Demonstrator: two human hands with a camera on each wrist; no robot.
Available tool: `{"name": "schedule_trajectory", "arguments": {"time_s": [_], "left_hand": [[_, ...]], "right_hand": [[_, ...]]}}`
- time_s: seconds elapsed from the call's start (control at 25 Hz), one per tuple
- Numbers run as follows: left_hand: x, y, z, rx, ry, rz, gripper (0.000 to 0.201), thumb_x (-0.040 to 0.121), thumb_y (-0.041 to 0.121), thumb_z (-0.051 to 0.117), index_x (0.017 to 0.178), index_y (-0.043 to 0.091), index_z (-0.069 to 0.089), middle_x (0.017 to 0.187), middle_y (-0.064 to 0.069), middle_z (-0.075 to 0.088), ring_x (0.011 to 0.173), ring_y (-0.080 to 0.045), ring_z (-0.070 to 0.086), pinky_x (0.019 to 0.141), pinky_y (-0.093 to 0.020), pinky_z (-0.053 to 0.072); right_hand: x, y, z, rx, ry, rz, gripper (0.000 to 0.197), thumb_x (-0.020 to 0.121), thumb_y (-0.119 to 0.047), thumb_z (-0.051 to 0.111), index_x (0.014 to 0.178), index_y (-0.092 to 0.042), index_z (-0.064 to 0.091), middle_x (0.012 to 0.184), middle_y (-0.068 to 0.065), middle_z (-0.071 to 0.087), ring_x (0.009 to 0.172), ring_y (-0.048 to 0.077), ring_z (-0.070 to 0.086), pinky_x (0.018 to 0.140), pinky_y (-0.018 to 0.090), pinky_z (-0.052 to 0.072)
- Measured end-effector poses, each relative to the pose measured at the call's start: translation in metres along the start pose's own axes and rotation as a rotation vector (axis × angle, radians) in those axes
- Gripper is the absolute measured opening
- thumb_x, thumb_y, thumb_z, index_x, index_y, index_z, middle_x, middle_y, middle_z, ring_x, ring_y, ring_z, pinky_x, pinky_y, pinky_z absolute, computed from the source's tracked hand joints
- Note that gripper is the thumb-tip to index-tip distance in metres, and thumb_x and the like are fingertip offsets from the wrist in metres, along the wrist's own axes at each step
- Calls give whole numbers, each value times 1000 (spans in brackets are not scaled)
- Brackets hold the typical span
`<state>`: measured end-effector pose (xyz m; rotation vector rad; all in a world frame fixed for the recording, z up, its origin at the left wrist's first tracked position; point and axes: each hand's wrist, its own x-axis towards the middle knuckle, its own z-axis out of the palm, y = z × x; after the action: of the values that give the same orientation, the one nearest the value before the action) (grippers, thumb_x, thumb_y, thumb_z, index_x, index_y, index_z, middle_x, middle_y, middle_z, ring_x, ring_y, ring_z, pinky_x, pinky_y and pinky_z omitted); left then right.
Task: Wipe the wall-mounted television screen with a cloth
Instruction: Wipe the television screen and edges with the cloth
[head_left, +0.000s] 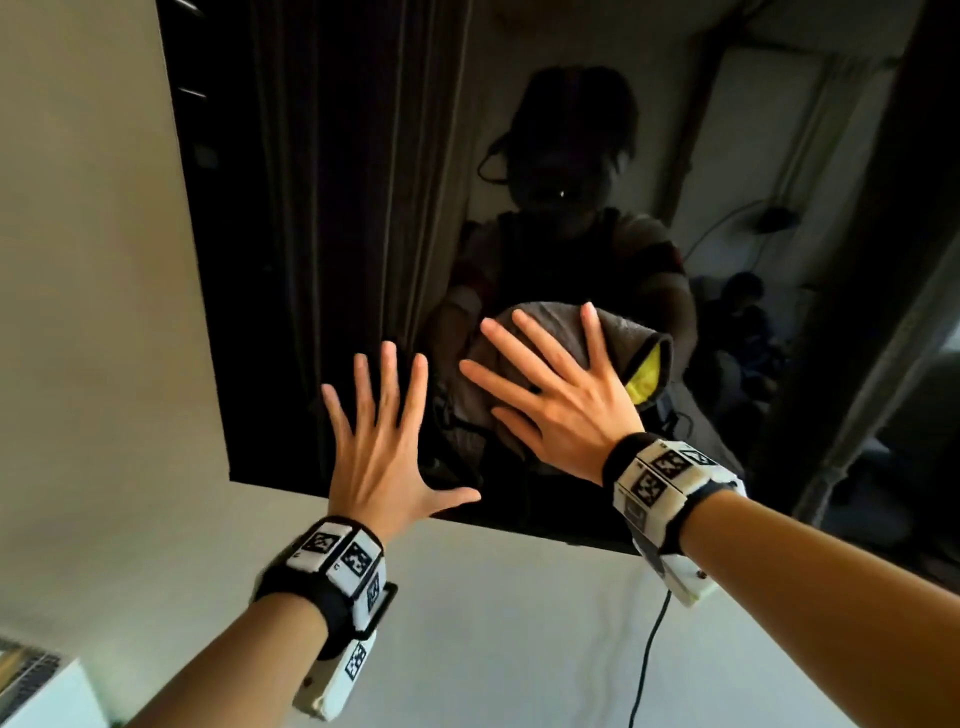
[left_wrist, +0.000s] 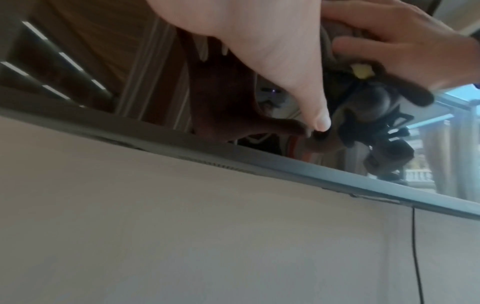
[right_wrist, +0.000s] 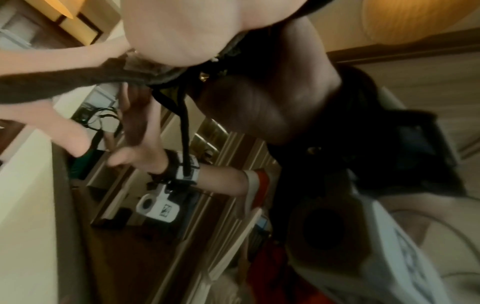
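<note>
Here my right hand (head_left: 563, 400) presses the cloth (head_left: 618, 343) flat-fingered on the television screen (head_left: 332, 218); beside the cloth, my left hand (head_left: 384, 441) (fingers spread, holding nothing) rests on the screen.

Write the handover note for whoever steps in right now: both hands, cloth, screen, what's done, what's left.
Left hand: bare, fingers spread straight against the lower part of the television screen, near its bottom edge; it holds nothing.
Right hand: fingers straight and spread, pressing the grey cloth flat on the screen. The cloth is bunched, with a yellow side showing at its right fold.
Done: cloth is on the glass in the lower middle area.
Left: how much has been wiped cannot be told from the pictures; assume the upper part and both sides still need passes. Mind the black cable hanging below the screen.
</note>
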<state>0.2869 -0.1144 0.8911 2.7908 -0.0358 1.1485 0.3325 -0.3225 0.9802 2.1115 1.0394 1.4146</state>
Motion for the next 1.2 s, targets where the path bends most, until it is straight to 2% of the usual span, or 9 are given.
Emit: {"name": "schedule_trajectory", "arguments": {"time_s": [0.08,0.2,0.4,0.6,0.76,0.92,1.0,1.08,1.2], "left_hand": [[9,16,5,34,17,103,157,43,89,68,159,21,-13,166,-12,-20,150,-46,-4,114,-73,3],[13,22,7,55,27,106,152,46,91,65,160,21,-7,166,-10,-20,150,-46,-13,114,-72,1],[11,23,6,104,33,83,150,46,90,66,161,20,-3,167,-10,-16,150,-46,-11,113,-74,7],[11,24,5,129,31,72,152,45,90,67,161,20,-3,168,-11,-13,151,-46,-10,114,-74,7],[10,26,3,157,29,55,149,49,92,64,160,20,-4,168,-11,-12,151,-46,-9,114,-73,10],[9,28,2,185,-1,32,141,51,96,40,161,18,0,168,-14,-8,151,-48,-7,116,-71,8],[10,29,2,192,5,34,141,51,96,40,161,18,-1,168,-13,-9,151,-49,-6,115,-73,8],[9,33,-1,211,14,16,141,50,95,42,161,19,-2,168,-12,-9,150,-51,-2,114,-74,6],[0,54,-7,220,53,36,136,53,92,46,161,23,1,169,-10,1,149,-53,4,112,-76,0]], "right_hand": [[3,21,-9,-13,47,129,53,99,-49,40,149,-38,27,160,3,20,147,27,17,113,68,3],[4,27,-12,15,85,238,52,99,-49,38,149,-39,28,159,4,20,147,27,15,112,69,1],[-42,31,-2,-31,-18,-42,54,98,-49,43,149,-40,28,159,2,20,147,26,18,111,70,8],[-29,39,-9,23,86,220,50,99,-49,41,147,-41,31,159,3,22,147,27,16,111,71,3],[-71,40,-2,37,13,89,51,98,-47,45,147,-42,31,158,1,23,146,26,20,111,70,8],[-60,79,-13,5,108,265,49,99,-49,41,147,-41,31,158,3,24,146,28,19,110,71,6],[-60,71,-12,52,124,282,49,99,-48,41,147,-40,31,158,3,23,147,28,18,110,71,6],[-83,61,-6,84,88,203,51,98,-46,45,147,-40,33,158,2,23,146,27,20,110,71,8],[-124,77,-3,45,40,145,52,96,-45,51,145,-41,35,157,1,26,144,27,26,110,70,10]]}}
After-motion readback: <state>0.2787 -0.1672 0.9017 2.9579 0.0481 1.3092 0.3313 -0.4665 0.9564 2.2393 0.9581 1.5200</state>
